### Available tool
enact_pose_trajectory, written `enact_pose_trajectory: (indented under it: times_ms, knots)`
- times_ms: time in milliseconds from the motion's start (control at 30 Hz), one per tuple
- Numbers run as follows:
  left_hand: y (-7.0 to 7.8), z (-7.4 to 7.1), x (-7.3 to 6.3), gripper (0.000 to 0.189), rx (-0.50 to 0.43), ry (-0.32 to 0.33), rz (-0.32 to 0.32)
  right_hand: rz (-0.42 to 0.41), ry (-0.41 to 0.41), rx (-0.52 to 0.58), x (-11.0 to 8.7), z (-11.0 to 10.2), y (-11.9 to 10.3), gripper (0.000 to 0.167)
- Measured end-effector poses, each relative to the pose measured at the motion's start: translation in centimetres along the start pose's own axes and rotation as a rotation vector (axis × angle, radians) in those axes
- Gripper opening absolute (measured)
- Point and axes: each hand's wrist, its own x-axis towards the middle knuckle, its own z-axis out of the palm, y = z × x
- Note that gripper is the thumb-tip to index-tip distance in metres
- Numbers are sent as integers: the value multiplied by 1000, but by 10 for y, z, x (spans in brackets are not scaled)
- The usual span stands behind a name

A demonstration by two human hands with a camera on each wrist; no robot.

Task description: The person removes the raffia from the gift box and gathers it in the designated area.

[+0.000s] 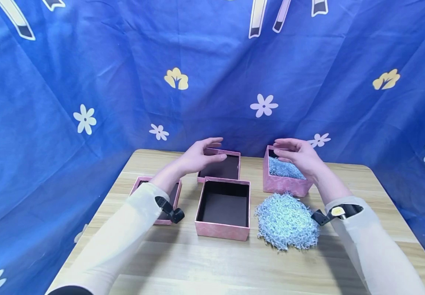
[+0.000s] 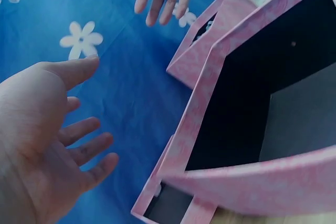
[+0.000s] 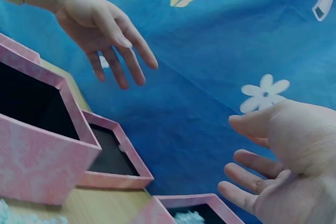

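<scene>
My left hand (image 1: 200, 156) is held in the air above a shallow pink tray (image 1: 222, 167) with a dark lining. Its fingers are relaxed and slightly bent, with nothing between them. Over the right-hand pink box (image 1: 284, 186) hovers my right hand (image 1: 298, 156), loosely bent and holding nothing. That box contains blue shredded paper (image 1: 286, 170). A deeper pink box (image 1: 221, 232), black inside, stands bare in the middle. The left wrist view shows both the left hand (image 2: 50, 135) and the other hand apart from the boxes.
A loose pile of blue shredded paper (image 1: 288, 221) lies on the wooden table (image 1: 205, 266) in front of the right box. Another shallow pink tray (image 1: 177, 200) sits at left, partly behind my left forearm. A blue patterned cloth (image 1: 212, 82) hangs behind the table.
</scene>
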Motion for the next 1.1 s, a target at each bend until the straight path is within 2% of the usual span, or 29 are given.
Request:
enact_pose_trajectory:
  times_ms: [200,400,700,967,1100]
  knots:
    - [9,17,6,71,4,-24,34,-24,3,-14,-4,-19,4,51]
    - [19,36,12,74,25,-47,33,-63,-9,-31,-6,-32,8,51]
    - [25,66,26,80,104,-67,65,-122,-52,-169,-11,-50,16,52]
    - [26,94,39,84,116,-75,67,-108,-52,-139,-11,-63,28,54]
    - [27,106,45,88,124,-65,37,-87,-56,-121,-10,-68,33,60]
